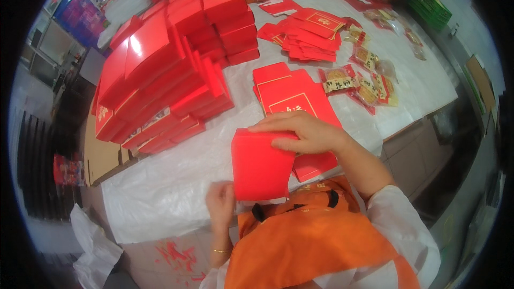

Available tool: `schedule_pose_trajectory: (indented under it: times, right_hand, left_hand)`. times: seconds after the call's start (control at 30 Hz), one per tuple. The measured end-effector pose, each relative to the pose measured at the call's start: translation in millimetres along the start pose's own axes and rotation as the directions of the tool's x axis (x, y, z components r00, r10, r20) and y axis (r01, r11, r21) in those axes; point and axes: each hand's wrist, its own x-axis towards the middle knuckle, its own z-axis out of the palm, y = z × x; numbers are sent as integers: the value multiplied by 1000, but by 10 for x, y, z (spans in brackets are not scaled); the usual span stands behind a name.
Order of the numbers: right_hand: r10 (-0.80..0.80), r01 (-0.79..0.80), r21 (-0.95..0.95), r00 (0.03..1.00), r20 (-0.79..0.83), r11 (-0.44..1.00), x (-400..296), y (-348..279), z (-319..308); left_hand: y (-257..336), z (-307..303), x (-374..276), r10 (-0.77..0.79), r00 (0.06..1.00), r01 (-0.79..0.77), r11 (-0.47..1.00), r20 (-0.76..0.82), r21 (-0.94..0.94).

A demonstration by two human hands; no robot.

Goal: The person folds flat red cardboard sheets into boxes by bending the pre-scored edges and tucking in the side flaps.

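Observation:
A red cardboard box (263, 166) stands out in front of me at the near edge of the table. My right hand (305, 130) lies over its far end, fingers along the top edge and thumb on the upper face. Blurred and half curled, my left hand (222, 200) is at the box's lower left side; whether it grips the box cannot be told. Beneath and beyond my right hand are flat red printed cartons (297, 92) with gold frames. A tall stack of red boxes (148, 60) rises on the left.
White plastic sheeting (172, 192) covers the table. Another pile of red cartons (309, 36) and wrapped round pastries (367, 90) lie farther off. Two people work across the table. A green crate (429, 10) is at the far right; red scraps (176, 255) litter the floor.

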Motion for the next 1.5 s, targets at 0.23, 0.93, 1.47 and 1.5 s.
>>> schedule_pose_trajectory:
  times: [0.23,0.93,1.47,1.5]
  right_hand:
    - [-107,106,16,987,120,994,254,166,288]
    - [2,8,87,993,-121,996,-26,340,127]
    - [124,-115,-102,988,87,988,-56,-30,-85]
    - [85,-75,-92,991,102,993,-69,-5,-76]
  left_hand:
    - [672,255,387,276,961,-227,756,-15,-614]
    - [719,771,477,232,973,-208,842,-14,-498]
    - [971,759,404,369,927,-280,803,70,-526]
    - [986,754,395,367,927,-271,794,75,-544]
